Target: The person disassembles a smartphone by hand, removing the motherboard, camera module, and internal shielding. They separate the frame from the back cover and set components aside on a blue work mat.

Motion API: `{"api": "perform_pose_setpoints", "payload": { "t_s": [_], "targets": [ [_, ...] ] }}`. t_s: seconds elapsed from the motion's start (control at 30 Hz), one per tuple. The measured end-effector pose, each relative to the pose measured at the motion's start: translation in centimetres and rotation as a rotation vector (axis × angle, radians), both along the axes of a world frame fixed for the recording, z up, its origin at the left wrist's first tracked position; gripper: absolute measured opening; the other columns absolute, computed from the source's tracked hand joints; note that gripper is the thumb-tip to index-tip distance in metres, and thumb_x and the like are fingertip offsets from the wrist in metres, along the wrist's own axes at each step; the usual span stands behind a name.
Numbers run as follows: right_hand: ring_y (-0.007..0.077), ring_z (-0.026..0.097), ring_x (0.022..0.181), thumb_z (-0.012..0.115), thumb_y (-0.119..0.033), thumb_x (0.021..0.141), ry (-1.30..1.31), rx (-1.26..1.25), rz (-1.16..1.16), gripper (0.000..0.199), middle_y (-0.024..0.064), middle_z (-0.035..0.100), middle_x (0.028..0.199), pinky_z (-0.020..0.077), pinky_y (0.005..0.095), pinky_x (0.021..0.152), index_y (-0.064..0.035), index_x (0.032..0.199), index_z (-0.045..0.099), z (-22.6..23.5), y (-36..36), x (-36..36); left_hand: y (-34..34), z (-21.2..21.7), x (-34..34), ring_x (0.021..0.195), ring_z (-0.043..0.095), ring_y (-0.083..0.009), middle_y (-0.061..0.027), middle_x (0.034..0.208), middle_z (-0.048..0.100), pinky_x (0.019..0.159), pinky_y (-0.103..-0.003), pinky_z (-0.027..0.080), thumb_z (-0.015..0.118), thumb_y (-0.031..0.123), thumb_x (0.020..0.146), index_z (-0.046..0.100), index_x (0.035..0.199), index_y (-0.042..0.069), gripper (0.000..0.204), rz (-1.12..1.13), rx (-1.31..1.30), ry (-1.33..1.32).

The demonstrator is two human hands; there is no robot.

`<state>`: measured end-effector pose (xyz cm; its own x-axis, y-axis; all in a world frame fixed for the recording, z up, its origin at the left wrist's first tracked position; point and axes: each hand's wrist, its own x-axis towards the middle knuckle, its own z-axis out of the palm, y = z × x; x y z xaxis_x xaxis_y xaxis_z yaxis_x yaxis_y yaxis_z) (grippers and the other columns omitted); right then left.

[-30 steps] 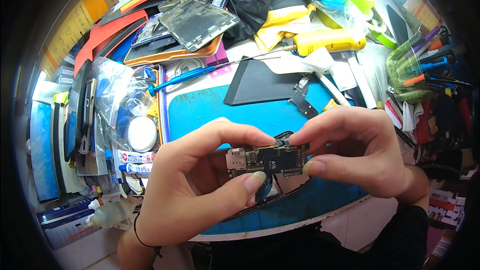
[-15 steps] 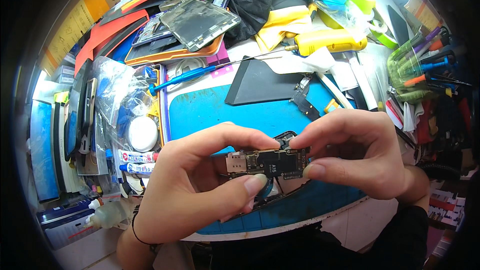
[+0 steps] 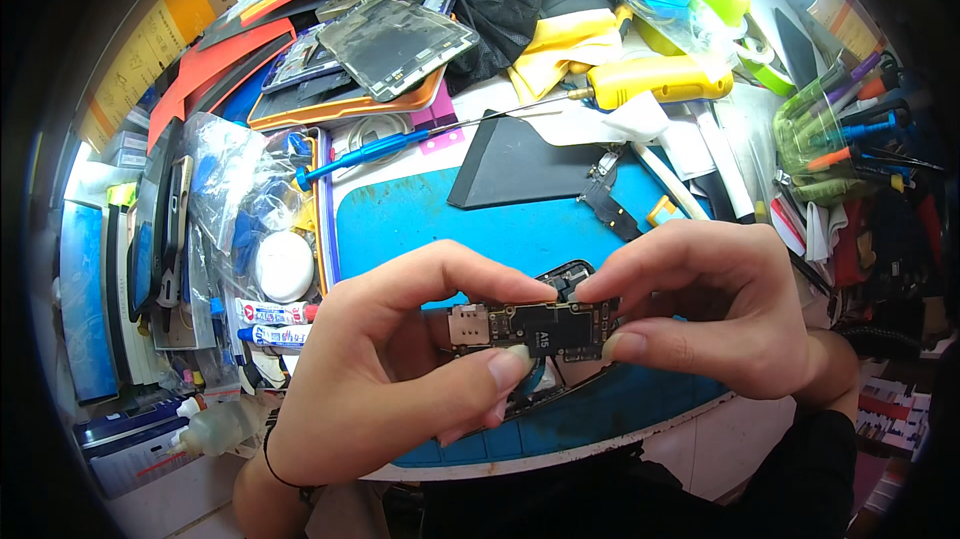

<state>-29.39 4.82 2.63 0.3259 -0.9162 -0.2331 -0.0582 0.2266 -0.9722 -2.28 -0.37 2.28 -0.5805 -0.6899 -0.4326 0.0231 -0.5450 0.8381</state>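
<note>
A small black phone logic board [image 3: 545, 327] with a silver card slot at its left end is held up between both hands. My left hand [image 3: 400, 344] pinches it with the thumb on the lower edge and the index finger on the upper edge. At the right end, my right hand [image 3: 715, 309] grips it between thumb and index finger. Beneath the board lies an opened phone housing [image 3: 575, 371], mostly hidden by the board and fingers. Both rest over a blue work mat [image 3: 400, 219].
Past the hands lie a black angular plate [image 3: 520, 164], a small black phone part [image 3: 607, 199], a blue screwdriver [image 3: 370, 152] and a yellow-handled tool [image 3: 655, 82]. Glue tubes [image 3: 275, 313] and a round white lid [image 3: 284, 266] stand left; a cup of tools [image 3: 820, 139] stands right.
The hands and logic board have barely moved; the board is tilted very slightly differently. Both hands keep their grip on it.
</note>
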Motion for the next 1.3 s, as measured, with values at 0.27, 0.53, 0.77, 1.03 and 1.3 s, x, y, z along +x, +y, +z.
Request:
{"api": "perform_pose_setpoints", "payload": {
  "t_s": [0.27,0.53,0.77,1.03,1.3],
  "targets": [
    [0.0163,0.078,0.113,0.083,0.006,0.099,-0.003,0.01,0.008,0.037,0.0158,0.081,0.122,0.0626,0.029,0.098,0.0063,0.135,0.074,0.1,0.0,0.1,0.1,-0.1,-0.1,0.071,0.075,-0.02,-0.0168,0.101,0.069,0.047,-0.026,0.053,0.077,-0.004,0.097,0.066,0.125,-0.009,0.031,-0.006,-0.011,0.04],
    [0.0143,0.078,0.111,0.084,0.006,0.098,-0.025,-0.006,0.017,0.037,0.0142,0.081,0.121,0.0618,0.0272,0.095,0.0052,0.134,0.076,0.2,0.0,0.2,0.1,-0.3,-0.1,0.071,0.078,-0.025,-0.0196,0.098,0.072,0.047,-0.03,0.058,0.077,-0.005,0.096,0.067,0.12,-0.009,0.027,-0.01,-0.016,0.05],
    [0.0148,0.078,0.112,0.084,0.006,0.098,-0.047,-0.032,0.047,0.035,0.0149,0.082,0.121,0.0608,0.0276,0.096,0.005,0.132,0.077,-0.3,0.0,0.1,0.1,-0.3,-0.1,0.072,0.078,-0.0274,-0.0219,0.1,0.071,0.049,-0.033,0.064,0.073,-0.003,0.1,0.067,0.118,-0.012,0.021,-0.014,-0.016,0.064],
    [0.0179,0.077,0.117,0.081,0.003,0.101,0.009,-0.044,0.067,0.033,0.0169,0.081,0.125,0.0615,0.0307,0.098,0.0043,0.134,0.075,0.0,0.0,-0.2,0.1,0.0,-0.1,0.081,0.081,-0.0308,-0.0243,0.103,0.073,0.058,-0.041,0.073,0.072,-0.003,0.101,0.063,0.125,-0.012,0.027,-0.011,0.023,0.074],
    [0.0168,0.065,0.095,0.092,-0.01,0.094,0.424,-0.831,0.131,0.048,0.0203,0.063,0.137,0.0552,0.0266,0.07,-0.0055,0.138,0.075,-1.3,0.1,0.4,0.4,-0.3,-0.5,0.085,0.082,-0.0312,-0.0247,0.106,0.074,0.065,-0.042,0.075,0.074,-0.009,0.1,0.062,0.124,-0.011,0.027,0.033,-0.034,0.025]
  ]
}}
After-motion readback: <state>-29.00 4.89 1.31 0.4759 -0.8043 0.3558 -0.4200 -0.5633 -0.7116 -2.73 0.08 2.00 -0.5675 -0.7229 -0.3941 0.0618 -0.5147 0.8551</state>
